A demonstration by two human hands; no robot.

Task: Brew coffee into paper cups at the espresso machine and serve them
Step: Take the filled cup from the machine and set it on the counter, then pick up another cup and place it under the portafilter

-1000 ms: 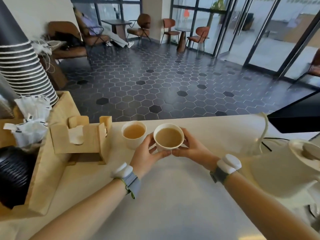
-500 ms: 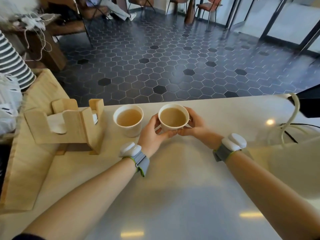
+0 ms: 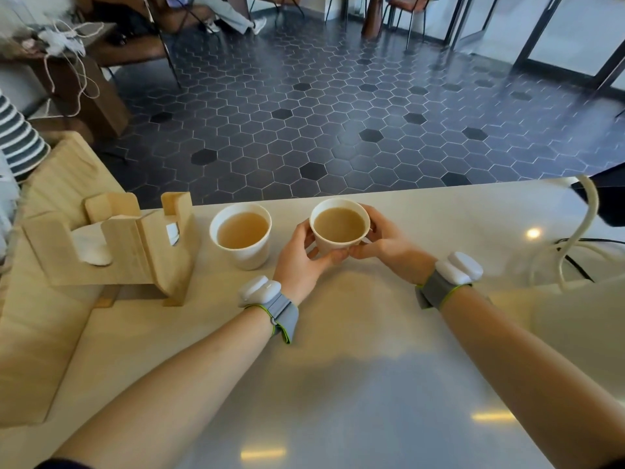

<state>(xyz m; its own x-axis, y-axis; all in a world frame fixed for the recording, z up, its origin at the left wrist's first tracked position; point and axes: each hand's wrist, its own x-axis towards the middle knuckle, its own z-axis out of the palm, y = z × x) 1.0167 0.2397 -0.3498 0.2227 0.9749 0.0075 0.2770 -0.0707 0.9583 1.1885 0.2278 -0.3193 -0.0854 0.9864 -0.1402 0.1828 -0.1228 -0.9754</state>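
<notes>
Fingers (image 3: 338, 254) of left hand (image 3: 299, 257) and right hand (image 3: 382, 240) curl around a full white paper cup (image 3: 339, 225), near the pale tabletop's (image 3: 338, 350) far edge.
Second filled white paper cup (image 3: 240, 230) stands just left of them; a squeeze or jolt could likely slop coffee.

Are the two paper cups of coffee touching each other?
Apart. The head view shows bare counter and the left hand between the held cup and the standing cup.

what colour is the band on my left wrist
The left wrist band is grey with a bright green edge and carries a white unit, seen in the head view.
</notes>
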